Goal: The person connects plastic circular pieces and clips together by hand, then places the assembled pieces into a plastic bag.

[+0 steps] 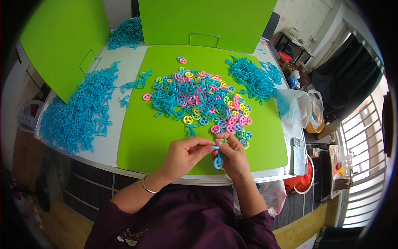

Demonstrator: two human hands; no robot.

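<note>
Near the front edge of the green board [143,151], both my hands meet around small blue plastic parts. My left hand [182,157] pinches the end of a blue plastic clip [216,147] between thumb and fingertips. My right hand [235,157] is closed on a blue plastic ring piece [218,162] that dangles below its fingers. Whether the clip and ring are joined is hidden by the fingers. Just beyond my hands lies a heap of wheel-shaped rings [238,118] in pink, yellow, green and blue, mixed with blue clips [166,106].
Blue clips are piled at the left [81,112], the far left [126,33] and the right [251,79]. Two green panels [207,20] stand upright behind and left. A phone [298,155] and a clear plastic bag [294,103] lie along the right edge.
</note>
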